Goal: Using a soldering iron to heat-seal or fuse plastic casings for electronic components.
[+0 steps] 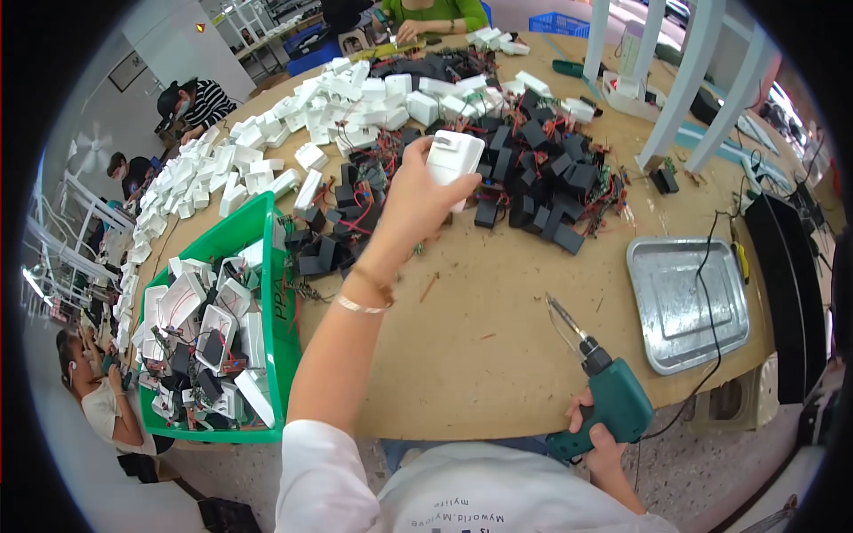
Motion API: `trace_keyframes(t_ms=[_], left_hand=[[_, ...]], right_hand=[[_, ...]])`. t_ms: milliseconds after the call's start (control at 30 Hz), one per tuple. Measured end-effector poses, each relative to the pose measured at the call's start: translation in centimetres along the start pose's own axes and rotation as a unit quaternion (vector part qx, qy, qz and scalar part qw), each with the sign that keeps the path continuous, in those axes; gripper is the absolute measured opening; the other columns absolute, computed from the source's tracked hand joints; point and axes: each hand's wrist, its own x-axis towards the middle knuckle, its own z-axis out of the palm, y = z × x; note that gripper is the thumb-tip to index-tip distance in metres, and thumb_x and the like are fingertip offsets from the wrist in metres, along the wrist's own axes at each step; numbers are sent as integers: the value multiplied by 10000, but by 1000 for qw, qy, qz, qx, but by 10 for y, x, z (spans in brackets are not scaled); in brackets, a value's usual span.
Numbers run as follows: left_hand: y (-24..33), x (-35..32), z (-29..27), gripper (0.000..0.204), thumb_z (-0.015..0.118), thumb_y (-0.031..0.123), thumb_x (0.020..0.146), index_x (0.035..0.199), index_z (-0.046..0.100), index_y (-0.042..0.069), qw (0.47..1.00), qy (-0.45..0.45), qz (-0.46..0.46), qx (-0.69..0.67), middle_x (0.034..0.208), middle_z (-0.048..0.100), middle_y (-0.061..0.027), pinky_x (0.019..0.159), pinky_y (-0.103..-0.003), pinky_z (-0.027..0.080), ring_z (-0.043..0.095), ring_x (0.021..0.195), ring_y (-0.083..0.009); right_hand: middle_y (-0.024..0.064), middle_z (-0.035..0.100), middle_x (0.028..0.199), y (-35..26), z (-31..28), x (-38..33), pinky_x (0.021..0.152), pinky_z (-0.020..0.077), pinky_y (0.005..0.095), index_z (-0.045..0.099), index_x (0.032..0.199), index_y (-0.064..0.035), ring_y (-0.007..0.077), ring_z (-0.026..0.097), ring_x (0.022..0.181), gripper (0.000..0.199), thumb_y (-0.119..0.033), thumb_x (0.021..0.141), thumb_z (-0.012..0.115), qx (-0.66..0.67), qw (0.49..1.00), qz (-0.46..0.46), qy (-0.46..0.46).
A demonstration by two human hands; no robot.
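Left hand (418, 200): fingers closed on white casing (453, 162), long axis upright. Right hand (597, 435): fingers wrapped round green soldering gun (609, 395), tip pointing up-left toward casing, well apart.

The left hand (418, 200) covers the lower part of the white plastic casing (454, 160), so its near face cannot be read. The right hand (597, 437) hides most of the green soldering gun's (613, 400) grip. Parts in the green bin (289, 355) overlap (too tangled to count), and the far heap of black parts (542, 169) blurs together.
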Motion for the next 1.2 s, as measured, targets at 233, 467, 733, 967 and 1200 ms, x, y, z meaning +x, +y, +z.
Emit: trace_keyframes(t_ms=[233,467,733,967,1200], left_hand=[[-5,-126,-21,558,636,196,849,1290,372,-20,753,-358,-317,-452,1105,561,-119,786,-344,528,611,904,-201],[6,-154,1,337,649,145,780,1071,561,0,971,-204,36,122,968,625,-151,762,-369,479,588,861,-273],[14,-150,0,186,641,139,772,914,591,29,962,-244,-7,121,833,610,-135,715,-408,470,585,826,-319],[15,-136,3,274,707,247,757,898,614,31,966,-176,92,164,846,628,-148,707,-396,482,603,787,-316],[-57,-20,-87,244,532,-11,767,966,653,61,842,235,70,481,939,622,-151,719,-440,472,567,826,-360]], right_hand=[[135,553,940,6,-6,10,663,459,352,512,1057,45,162,549,628,539,-404,787,636,25,999,-20,-14],[131,541,995,4,-7,9,688,444,358,501,1080,54,165,530,651,532,-380,799,626,12,1000,-20,-20],[124,552,964,3,-4,8,720,447,357,510,1090,52,161,537,671,518,-360,801,633,14,1000,-28,-4],[115,542,954,4,-2,9,692,443,346,515,1068,47,157,528,655,517,-380,796,620,3,1000,-23,12],[126,536,895,1,3,11,687,444,333,530,1047,43,159,528,654,506,-387,796,618,-3,999,-29,15]])
